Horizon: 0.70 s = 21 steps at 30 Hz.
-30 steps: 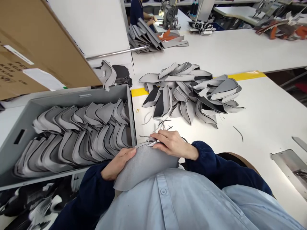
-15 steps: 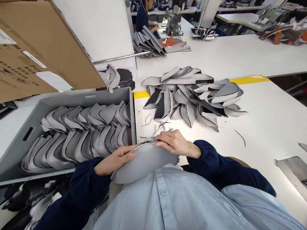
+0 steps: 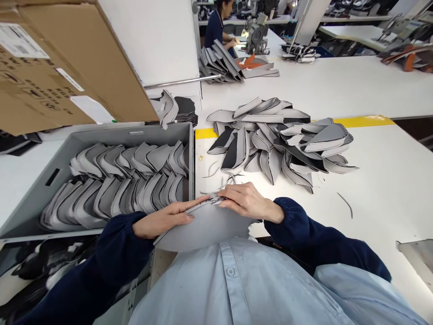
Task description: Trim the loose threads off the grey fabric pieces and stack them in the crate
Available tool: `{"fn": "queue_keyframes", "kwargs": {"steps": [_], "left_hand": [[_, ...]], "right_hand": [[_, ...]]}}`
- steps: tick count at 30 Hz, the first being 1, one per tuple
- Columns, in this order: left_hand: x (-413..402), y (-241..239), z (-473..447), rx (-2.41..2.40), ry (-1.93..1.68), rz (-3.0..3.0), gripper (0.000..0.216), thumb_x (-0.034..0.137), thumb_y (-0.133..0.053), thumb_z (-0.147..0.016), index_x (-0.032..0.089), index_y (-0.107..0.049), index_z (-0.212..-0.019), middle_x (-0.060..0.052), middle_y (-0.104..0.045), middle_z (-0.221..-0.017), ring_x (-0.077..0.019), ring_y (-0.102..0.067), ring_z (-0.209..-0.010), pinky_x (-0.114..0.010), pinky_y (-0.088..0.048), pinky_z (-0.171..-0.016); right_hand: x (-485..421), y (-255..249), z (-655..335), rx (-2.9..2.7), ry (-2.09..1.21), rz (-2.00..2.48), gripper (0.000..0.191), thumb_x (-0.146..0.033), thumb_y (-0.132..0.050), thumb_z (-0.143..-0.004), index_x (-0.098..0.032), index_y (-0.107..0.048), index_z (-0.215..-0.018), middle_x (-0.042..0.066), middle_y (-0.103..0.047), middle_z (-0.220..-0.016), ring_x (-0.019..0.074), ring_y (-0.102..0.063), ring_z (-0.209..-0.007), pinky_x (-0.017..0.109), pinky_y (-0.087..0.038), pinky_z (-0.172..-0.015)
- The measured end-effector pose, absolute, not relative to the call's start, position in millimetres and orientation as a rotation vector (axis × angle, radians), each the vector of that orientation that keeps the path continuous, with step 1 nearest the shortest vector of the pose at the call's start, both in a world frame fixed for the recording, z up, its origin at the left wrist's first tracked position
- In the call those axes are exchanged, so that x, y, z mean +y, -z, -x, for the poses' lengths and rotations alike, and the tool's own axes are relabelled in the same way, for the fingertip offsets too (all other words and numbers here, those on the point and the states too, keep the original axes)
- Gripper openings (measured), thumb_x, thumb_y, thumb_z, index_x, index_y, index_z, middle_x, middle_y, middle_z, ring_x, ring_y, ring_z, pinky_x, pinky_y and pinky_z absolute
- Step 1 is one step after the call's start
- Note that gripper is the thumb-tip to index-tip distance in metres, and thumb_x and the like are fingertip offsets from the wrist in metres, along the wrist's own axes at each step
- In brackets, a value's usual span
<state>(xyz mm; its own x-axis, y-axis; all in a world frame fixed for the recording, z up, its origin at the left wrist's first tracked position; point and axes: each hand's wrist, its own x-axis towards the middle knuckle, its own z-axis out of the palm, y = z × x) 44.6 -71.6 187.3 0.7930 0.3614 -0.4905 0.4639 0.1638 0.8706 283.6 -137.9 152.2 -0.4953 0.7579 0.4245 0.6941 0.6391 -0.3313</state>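
Leftmost, a cardboard box (image 3: pixel 84 58) leans over a grey bin (image 3: pixel 108 135), where curved grey pieces (image 3: pixel 115 198) stand packed in two rows. Just beside the bin's near right corner, the left hand (image 3: pixel 164 221) grips the left part of a grey mesh panel (image 3: pixel 209 230), its thumb flat on the near face and the index finger stretched along the upper edge; the other fingertips are hidden behind. The panel lies tilted between both hands, close against the person's front, upper edge facing away. Beyond that edge, thin scraps (image 3: pixel 213 169) lie on the white table (image 3: pixel 372 171). The right hand (image 3: pixel 245 201) has thumb and fingers pressed together, pinching at the panel's upper edge; whether a loose strip is caught there is too small to tell.

Working that edge well probably calls for a firm left thumb near the pinch, short lengths at a time, and a light pull along the seam, since a hard tug could stretch the mesh. Farther right, a loose heap of similar pieces (image 3: pixel 269 164) sits well apart from the hands.
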Motion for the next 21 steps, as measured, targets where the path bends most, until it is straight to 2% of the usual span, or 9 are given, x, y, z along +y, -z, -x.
{"fn": "queue_keyframes", "kwargs": {"steps": [5, 10, 13, 18, 21], "left_hand": [[-69, -193, -49, 0.641, 0.147, -1.579, 0.066, 0.026, -0.051, -0.075, 0.023, -0.037, -0.139, 0.001, -0.041, -0.142, -0.0238, -0.045, -0.122, -0.03, -0.035, -0.099], [-68, -198, -53, 0.621, 0.153, -1.576, 0.083, 0.015, -0.049, -0.061, 0.02, -0.032, -0.142, 0.0, -0.043, -0.141, -0.0254, -0.045, -0.12, -0.028, -0.038, -0.095], [-67, -196, -54, 0.613, 0.159, -1.525, 0.088, 0.013, -0.048, -0.053, 0.02, -0.035, -0.14, 0.002, -0.047, -0.137, -0.0263, -0.046, -0.119, -0.028, -0.039, -0.093], [-66, -187, -51, 0.599, 0.142, -1.328, 0.089, 0.011, -0.049, -0.049, 0.024, -0.041, -0.136, 0.005, -0.045, -0.139, -0.0241, -0.04, -0.124, -0.026, -0.034, -0.096], [-66, -185, -52, 0.573, 0.128, -1.227, 0.084, 0.009, -0.049, -0.046, 0.024, -0.051, -0.129, 0.006, -0.058, -0.124, -0.0218, -0.047, -0.115, -0.023, -0.038, -0.087]], "right_hand": [[-136, -163, -281, -2.403, -0.104, 1.085, 0.038, -0.041, -0.032, -0.097, -0.013, -0.058, -0.1, 0.002, -0.063, -0.077, 0.0104, -0.056, -0.063, 0.022, -0.032, -0.052], [-135, -167, -281, -2.452, 0.06, 1.091, 0.038, -0.039, -0.031, -0.098, -0.013, -0.059, -0.095, 0.002, -0.062, -0.072, 0.0109, -0.055, -0.06, 0.024, -0.028, -0.05], [-134, -165, -278, -2.475, 0.156, 1.038, 0.039, -0.041, -0.032, -0.097, -0.012, -0.058, -0.096, 0.002, -0.061, -0.072, 0.0113, -0.054, -0.058, 0.025, -0.026, -0.049], [-132, -163, -276, -2.466, 0.196, 0.945, 0.035, -0.038, -0.034, -0.097, -0.013, -0.058, -0.089, 0.001, -0.06, -0.067, 0.0103, -0.053, -0.056, 0.024, -0.027, -0.05], [-130, -166, -272, -2.446, 0.228, 0.904, 0.037, -0.039, -0.034, -0.097, -0.012, -0.058, -0.092, 0.001, -0.059, -0.067, 0.0107, -0.053, -0.056, 0.025, -0.027, -0.05]]}}
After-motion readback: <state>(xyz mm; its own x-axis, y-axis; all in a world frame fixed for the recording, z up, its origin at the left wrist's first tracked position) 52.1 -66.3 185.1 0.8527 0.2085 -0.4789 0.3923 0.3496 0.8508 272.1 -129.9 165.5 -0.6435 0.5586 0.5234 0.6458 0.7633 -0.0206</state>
